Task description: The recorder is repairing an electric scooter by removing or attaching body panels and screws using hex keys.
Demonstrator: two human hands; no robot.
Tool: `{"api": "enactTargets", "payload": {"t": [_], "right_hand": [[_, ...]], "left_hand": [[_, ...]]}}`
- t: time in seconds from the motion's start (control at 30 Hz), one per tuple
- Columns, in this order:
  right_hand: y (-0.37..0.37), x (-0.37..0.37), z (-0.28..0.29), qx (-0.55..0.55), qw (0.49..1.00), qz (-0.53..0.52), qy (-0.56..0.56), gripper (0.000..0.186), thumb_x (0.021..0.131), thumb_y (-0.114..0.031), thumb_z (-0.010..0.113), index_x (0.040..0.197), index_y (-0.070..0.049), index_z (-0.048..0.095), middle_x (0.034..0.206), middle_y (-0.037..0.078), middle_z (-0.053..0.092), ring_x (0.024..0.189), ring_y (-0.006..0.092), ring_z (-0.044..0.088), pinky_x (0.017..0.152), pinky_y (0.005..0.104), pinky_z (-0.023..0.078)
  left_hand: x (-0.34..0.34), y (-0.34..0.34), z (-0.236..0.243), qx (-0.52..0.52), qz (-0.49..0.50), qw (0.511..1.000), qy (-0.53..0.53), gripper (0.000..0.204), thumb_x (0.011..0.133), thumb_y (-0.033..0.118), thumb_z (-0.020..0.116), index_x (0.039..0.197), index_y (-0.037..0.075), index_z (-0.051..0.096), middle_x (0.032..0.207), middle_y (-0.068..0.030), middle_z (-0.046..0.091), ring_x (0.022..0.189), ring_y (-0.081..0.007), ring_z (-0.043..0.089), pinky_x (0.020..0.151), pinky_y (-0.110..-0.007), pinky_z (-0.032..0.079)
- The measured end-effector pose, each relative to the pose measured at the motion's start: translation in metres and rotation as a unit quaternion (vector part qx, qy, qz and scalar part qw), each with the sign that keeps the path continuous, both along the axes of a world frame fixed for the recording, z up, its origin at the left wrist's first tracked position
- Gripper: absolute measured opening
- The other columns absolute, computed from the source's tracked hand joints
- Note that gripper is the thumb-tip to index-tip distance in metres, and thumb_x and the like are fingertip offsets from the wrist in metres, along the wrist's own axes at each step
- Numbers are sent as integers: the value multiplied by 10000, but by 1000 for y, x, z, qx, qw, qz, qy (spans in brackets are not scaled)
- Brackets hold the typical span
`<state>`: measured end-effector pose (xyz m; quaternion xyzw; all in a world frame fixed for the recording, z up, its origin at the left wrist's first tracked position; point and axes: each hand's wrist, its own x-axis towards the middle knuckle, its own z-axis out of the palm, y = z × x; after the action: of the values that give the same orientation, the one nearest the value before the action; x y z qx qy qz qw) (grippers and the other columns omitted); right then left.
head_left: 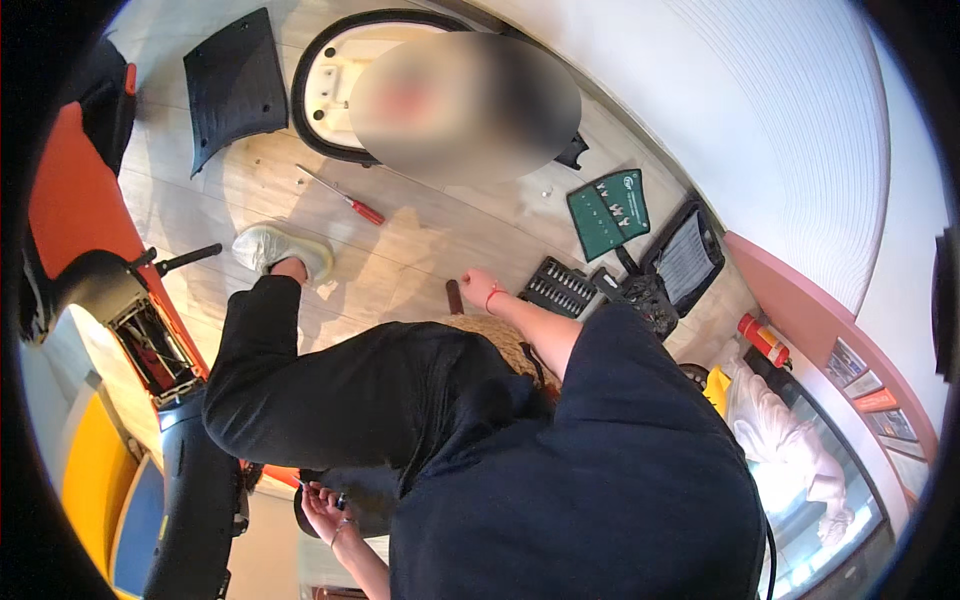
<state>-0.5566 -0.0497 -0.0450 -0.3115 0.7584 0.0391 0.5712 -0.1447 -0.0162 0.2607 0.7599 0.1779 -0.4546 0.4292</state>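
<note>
At the lower left, my left hand (322,512) is closed, its fingers pinched around something small with a dark end and a thin light tip; its kind does not show. It is beside the black and orange scooter (185,500). My right hand (478,285) is stretched out over the floor to the other side, fingers curled; what they hold, if anything, is hidden. Beside it lies a narrow brown piece (453,297). Nearest to that hand on its right is a black socket-bit case (558,287). A red-handled screwdriver (366,212) lies farther off.
A green tool pouch (608,214) and an open black case (688,255) lie by the wall. A black panel (238,90) and a black-rimmed seat (325,95), partly blurred over, lie at the far side. A red extinguisher (763,338) is at right. Small pieces dot the floor.
</note>
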Motion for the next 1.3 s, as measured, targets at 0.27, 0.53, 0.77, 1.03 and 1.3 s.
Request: {"api": "enactTargets", "payload": {"t": [0.27, 0.53, 0.77, 1.03, 1.3], "right_hand": [[-165, 11, 11, -378, 920, -49, 93, 340, 731, -72, 514, 1066, -19, 527, 1013, 210, 552, 951, 366, 525, 809, 424, 433], [-308, -36, -51, -318, 909, 80, 257, 245, 704, -282, 606, 934, -199, 617, 978, 129, 521, 851, 321, 558, 783, 395, 465], [-308, -28, -37, -272, 931, 85, 229, 328, 673, -281, 628, 993, -209, 621, 1063, 112, 508, 925, 276, 540, 844, 363, 439], [-284, -73, 49, -246, 939, -150, -190, 396, 745, -205, 551, 1113, -57, 548, 1046, 121, 585, 826, 236, 568, 635, 256, 465], [-221, -25, 202, -142, 681, -416, -586, 455, 760, -223, 472, 1198, -104, 503, 1146, 131, 504, 866, 305, 508, 579, 262, 438]], "left_hand": [[-12, -4, 3, -21, 7, 999, -40, 187, 859, 200, 533, 982, 62, 561, 935, -18, 581, 630, -74, 444, 479, -175, 356], [-39, 11, 12, -33, 45, 996, -70, 203, 857, 211, 545, 994, 63, 565, 936, -17, 577, 642, -81, 449, 485, -179, 345], [-49, 41, 8, -19, 123, 988, -90, 198, 845, 190, 556, 993, 62, 578, 938, -40, 583, 652, -97, 472, 495, -191, 364], [-39, 32, 3, -65, 159, 985, -15, 104, 838, 165, 475, 795, 84, 523, 946, -57, 561, 654, -109, 466, 490, -199, 359], [-42, -23, 39, -264, 96, 960, -20, 200, 897, 218, 451, 760, 72, 453, 900, -48, 479, 605, -86, 374, 469, -195, 321]]}}
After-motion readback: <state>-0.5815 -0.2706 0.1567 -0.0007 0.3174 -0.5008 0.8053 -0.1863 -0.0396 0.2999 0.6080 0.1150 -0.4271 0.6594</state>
